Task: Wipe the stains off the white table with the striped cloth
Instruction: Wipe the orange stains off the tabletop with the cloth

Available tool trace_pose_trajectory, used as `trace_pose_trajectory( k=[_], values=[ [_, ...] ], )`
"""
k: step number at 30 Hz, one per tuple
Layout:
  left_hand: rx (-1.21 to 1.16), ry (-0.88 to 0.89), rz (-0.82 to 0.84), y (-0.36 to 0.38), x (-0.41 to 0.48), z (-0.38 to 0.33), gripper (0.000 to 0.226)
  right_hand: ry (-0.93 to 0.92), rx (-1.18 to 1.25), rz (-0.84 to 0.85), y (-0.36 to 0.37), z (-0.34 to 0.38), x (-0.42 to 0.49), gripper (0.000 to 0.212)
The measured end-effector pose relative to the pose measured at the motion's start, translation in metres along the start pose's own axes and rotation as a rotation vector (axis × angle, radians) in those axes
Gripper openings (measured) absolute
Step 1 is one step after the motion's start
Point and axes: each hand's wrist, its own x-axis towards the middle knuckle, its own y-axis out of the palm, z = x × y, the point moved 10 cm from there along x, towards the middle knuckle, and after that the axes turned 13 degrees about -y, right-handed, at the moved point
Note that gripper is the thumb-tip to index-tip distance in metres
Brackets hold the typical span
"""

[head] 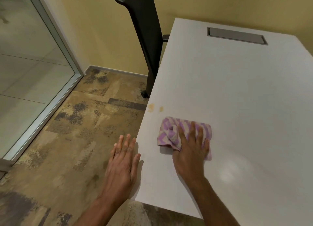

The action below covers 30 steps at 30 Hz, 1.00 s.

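Observation:
The white table (237,107) fills the right half of the view. Two small brownish-yellow stains (155,107) sit close to its left edge. A little nearer to me lies the purple-and-cream striped cloth (169,129), crumpled on the tabletop. My right hand (191,149) presses flat on the cloth with its fingers spread and straight. My left hand (122,159) is open beside the table's left edge, fingers extended, with the thumb side over the edge. The cloth is apart from the stains, just below them in the view.
A black office chair (145,39) stands against the table's left side, near the yellow wall. A grey cable tray lid (237,36) is set into the far end of the tabletop. A glass partition (33,65) borders the patterned carpet on the left.

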Motion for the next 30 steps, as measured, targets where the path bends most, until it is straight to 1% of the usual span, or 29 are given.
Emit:
trace_pose_trajectory(
  k=[5,9,13,15,19,24,27,30],
  values=[
    [0.020,-0.011,0.049,0.008,0.006,0.004,0.070,0.002,-0.023,0.022,0.012,0.004,0.045,0.077],
    [0.020,-0.035,0.068,0.011,0.004,0.012,0.061,0.008,-0.070,0.038,0.020,0.011,0.071,0.078],
    [-0.011,-0.038,0.083,0.010,0.008,0.014,0.063,0.004,-0.074,0.074,0.029,0.023,0.095,0.075],
    [-0.032,-0.039,0.082,0.009,0.011,0.012,0.064,-0.007,-0.064,0.093,0.034,0.030,0.107,0.073],
    [-0.083,-0.048,0.045,0.002,0.014,0.009,0.058,-0.060,-0.023,0.116,0.044,0.046,0.123,0.073],
    [-0.149,-0.092,-0.026,-0.011,0.019,0.011,0.059,-0.219,0.017,0.132,0.053,0.068,0.118,0.070],
    [-0.179,-0.123,-0.084,-0.023,0.020,0.014,0.059,-0.300,0.078,0.134,0.054,0.086,0.093,0.067],
    [-0.199,-0.145,-0.095,-0.029,0.022,0.014,0.060,-0.347,0.129,0.135,0.054,0.103,0.054,0.069]
  ],
)
